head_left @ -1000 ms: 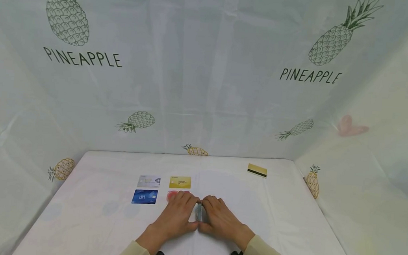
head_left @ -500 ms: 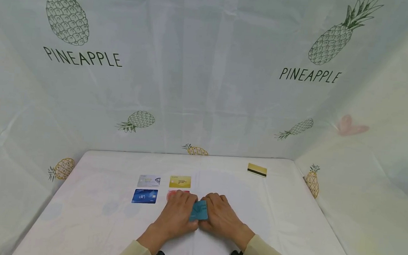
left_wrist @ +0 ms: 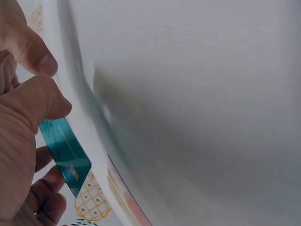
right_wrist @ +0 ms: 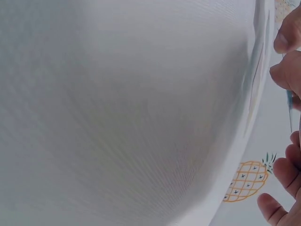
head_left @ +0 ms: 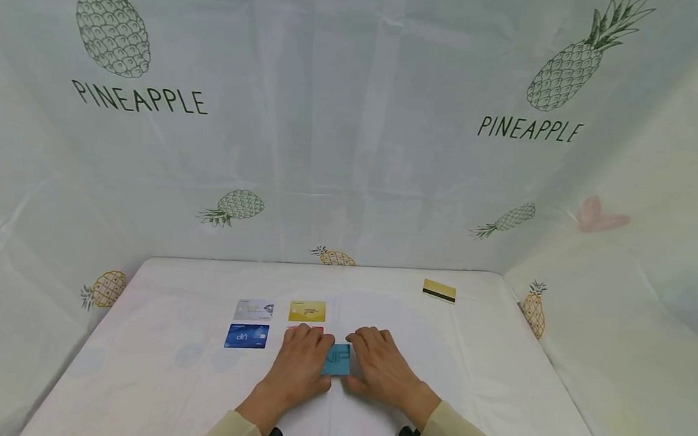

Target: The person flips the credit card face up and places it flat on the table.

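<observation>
A teal card with VIP lettering [head_left: 337,360] is held between the thumb and fingers of my left hand [head_left: 298,362], which covers its left end. In the left wrist view, the teal card [left_wrist: 68,153] stands tilted below the left thumb, its far corner sticking out past the fingers. My right hand [head_left: 384,369] is right beside the card's other end, its fingers loosely bent and spread a little from the thumb. Only the fingers of the right hand [right_wrist: 287,165] show at the edge of the right wrist view. A red card [head_left: 317,328] is mostly hidden behind the left hand.
On the white-covered table [head_left: 495,390], left of the hands, lie a silver card [head_left: 254,310], a gold card [head_left: 307,311] and a blue card [head_left: 246,336]. Another gold card [head_left: 439,291], its black stripe up, lies at the back right. Pineapple-print curtains [head_left: 342,143] surround the table.
The teal card has turned from edge-on to show its lettered face and shifted slightly left. The right hand has let go of it and moved a little right.
</observation>
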`<state>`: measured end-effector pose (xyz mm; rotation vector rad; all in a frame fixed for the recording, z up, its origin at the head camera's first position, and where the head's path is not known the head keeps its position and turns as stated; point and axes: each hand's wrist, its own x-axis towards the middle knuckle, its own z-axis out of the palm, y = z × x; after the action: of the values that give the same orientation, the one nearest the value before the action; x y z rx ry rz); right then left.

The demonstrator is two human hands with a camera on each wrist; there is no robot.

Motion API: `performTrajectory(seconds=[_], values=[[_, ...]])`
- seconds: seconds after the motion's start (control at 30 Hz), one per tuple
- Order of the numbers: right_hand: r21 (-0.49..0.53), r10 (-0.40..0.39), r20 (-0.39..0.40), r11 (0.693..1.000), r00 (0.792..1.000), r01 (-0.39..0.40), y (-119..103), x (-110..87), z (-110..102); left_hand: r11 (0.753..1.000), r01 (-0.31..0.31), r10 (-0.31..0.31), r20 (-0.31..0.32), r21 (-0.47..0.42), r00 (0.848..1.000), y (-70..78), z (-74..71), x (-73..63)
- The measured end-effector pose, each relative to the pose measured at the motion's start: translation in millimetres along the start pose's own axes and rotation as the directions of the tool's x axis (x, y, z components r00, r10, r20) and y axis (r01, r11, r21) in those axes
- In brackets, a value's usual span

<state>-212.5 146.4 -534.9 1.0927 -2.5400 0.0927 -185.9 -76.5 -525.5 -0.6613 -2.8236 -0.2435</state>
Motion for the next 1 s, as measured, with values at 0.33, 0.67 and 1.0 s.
performTrajectory(seconds=[0.33,0.67,1.0], values=[[-0.045,-0.031,-0.048,0.999,0.998,0.029,5,-1.1,1,0.998,-0.029,0.03,-0.005,0.048,1.0,4.5,2.2,11.2],[-0.023,0.056,0.003,0.998,0.998,-0.056,27,-10.1,-7,0.997,0.046,-0.049,0.042,0.069,0.998,2.0,-0.2,20.4],[-0.066,0.069,0.05,0.996,0.996,-0.065,46,-11.7,-3,0.993,0.007,-0.017,0.075,0.12,0.997,7.8,5.3,44.9]])
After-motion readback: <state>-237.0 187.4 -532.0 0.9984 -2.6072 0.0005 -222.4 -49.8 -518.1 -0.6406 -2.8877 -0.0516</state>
